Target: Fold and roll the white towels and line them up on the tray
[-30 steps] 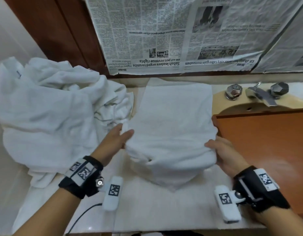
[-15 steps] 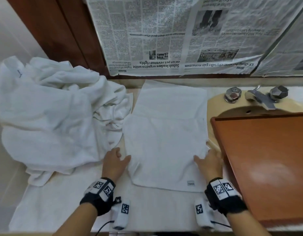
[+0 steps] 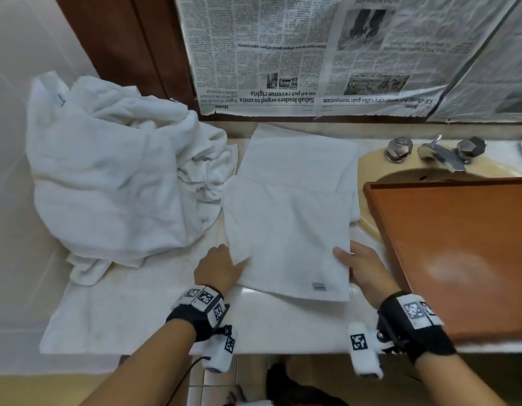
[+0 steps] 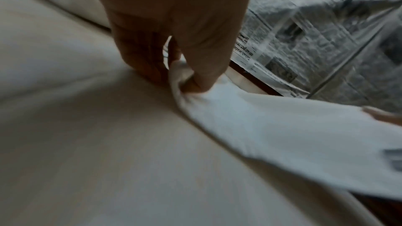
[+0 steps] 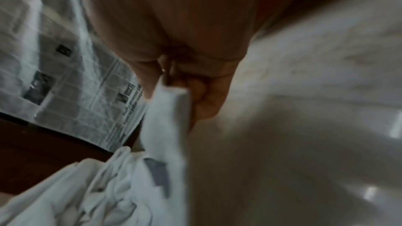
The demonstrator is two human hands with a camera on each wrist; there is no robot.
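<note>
A white towel (image 3: 289, 227) lies on the counter, its near half folded back over itself, a small grey label near the front right corner. My left hand (image 3: 221, 266) pinches the towel's left edge (image 4: 185, 82) between thumb and fingers. My right hand (image 3: 359, 265) grips the right edge (image 5: 167, 106) the same way. The brown wooden tray (image 3: 464, 244) sits to the right over the basin, with nothing on it.
A heap of crumpled white towels (image 3: 113, 177) fills the counter's left side. Another white cloth (image 3: 113, 317) covers the counter front. Taps (image 3: 435, 149) and the beige basin rim (image 3: 371, 162) lie behind the tray. Newspaper (image 3: 327, 54) covers the wall behind.
Both hands drew the lifted fold of the towel toward me and laid it flat on the counter; they now hold its side edges lower and closer to the front.
</note>
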